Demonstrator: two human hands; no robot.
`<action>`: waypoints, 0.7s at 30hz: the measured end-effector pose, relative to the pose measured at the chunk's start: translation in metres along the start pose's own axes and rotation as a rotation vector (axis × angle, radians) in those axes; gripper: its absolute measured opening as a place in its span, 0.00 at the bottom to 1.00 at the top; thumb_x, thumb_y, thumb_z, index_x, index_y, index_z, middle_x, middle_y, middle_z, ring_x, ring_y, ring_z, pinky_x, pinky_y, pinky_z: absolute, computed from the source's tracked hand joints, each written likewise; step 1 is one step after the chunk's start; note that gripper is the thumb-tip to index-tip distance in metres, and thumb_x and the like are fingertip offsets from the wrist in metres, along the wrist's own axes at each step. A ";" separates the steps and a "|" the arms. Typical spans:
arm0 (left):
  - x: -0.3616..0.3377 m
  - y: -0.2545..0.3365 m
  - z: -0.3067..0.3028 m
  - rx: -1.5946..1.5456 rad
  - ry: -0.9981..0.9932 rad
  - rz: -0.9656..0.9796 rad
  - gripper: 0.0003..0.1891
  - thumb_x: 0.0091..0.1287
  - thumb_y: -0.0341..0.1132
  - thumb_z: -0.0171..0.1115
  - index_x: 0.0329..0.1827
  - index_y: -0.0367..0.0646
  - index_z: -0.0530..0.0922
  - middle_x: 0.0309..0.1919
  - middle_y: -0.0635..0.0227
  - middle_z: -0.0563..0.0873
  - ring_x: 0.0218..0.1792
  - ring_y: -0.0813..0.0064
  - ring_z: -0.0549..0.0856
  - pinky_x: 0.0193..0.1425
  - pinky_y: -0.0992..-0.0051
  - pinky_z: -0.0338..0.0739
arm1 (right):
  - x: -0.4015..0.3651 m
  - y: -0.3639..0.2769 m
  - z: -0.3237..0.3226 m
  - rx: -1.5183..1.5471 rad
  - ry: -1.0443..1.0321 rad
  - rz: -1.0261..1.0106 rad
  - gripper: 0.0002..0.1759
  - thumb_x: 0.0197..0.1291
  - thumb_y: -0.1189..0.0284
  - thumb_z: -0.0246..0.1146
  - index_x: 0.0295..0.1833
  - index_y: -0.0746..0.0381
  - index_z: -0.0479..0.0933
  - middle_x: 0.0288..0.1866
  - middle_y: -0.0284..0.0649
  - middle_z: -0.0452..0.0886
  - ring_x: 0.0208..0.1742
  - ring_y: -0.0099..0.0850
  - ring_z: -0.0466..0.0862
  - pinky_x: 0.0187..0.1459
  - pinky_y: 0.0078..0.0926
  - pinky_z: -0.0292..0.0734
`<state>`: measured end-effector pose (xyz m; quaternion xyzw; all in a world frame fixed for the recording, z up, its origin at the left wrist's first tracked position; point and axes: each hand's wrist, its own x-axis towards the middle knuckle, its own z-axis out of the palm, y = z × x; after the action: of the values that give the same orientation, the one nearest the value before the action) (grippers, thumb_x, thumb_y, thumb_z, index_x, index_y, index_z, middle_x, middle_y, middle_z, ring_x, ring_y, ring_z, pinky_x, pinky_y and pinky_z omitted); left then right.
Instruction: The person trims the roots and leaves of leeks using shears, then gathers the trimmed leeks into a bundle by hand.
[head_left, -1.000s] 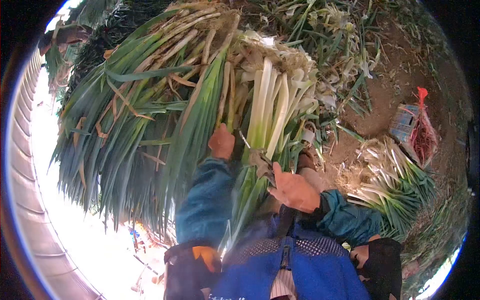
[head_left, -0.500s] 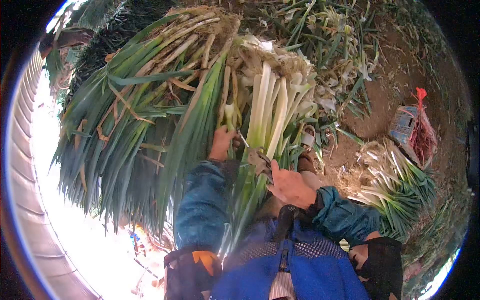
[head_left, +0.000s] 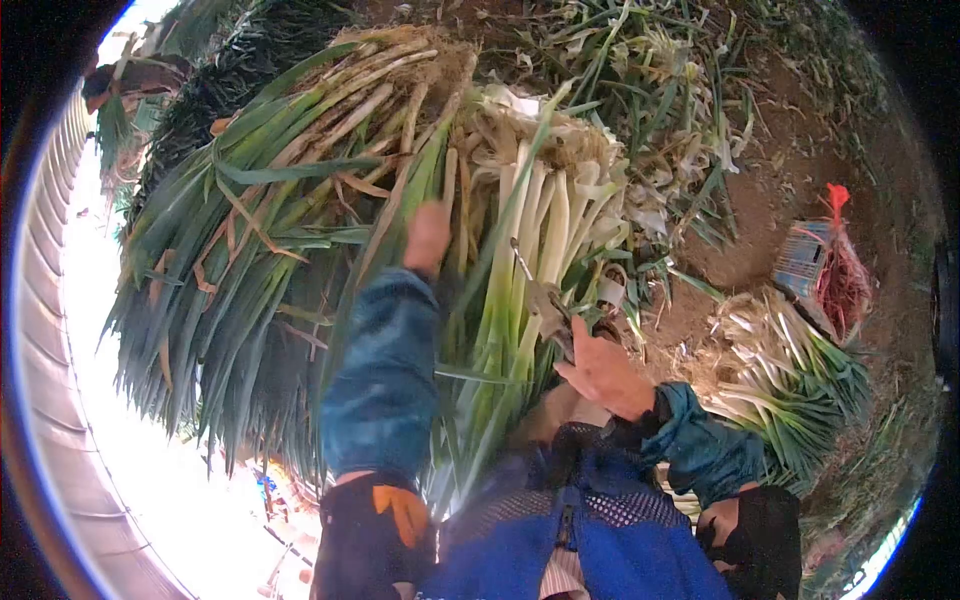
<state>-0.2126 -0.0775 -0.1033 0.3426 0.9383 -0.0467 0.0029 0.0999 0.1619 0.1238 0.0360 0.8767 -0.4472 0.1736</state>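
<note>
My left hand (head_left: 428, 238) is blurred at the right edge of a big heap of untrimmed leeks (head_left: 270, 210), with their roots at the top; its fingers are not clear. My right hand (head_left: 606, 372) is closed round a small metal tool (head_left: 545, 308), whose thin tip points up and left. Under the tool lies a bunch of peeled leeks (head_left: 535, 240), white stalks upward and green leaves toward my lap. A long green leaf lies slantwise across this bunch.
Smaller leeks (head_left: 785, 375) lie in a pile at the right. Behind them is a net bag (head_left: 843, 280) with red ties. Leaf scraps (head_left: 660, 90) cover the ground at the top. A ribbed pale edge (head_left: 60, 350) curves along the far left.
My left hand has moved up and left, away from the tool and onto the heap. My right hand and the tool have shifted slightly right and down. A long leaf now crosses the peeled bunch.
</note>
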 end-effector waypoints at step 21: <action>-0.056 0.128 -0.182 -1.126 -0.019 -0.498 0.13 0.59 0.34 0.57 0.45 0.37 0.75 0.30 0.49 0.80 0.33 0.55 0.81 0.38 0.68 0.73 | 0.006 -0.016 -0.023 -0.077 -0.008 0.143 0.35 0.54 0.61 0.62 0.60 0.73 0.57 0.32 0.58 0.77 0.34 0.56 0.79 0.34 0.46 0.74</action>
<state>-0.0833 0.0002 0.0693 0.0587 0.8707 0.4537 0.1807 0.0846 0.1702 0.1465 0.0898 0.8877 -0.3997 0.2100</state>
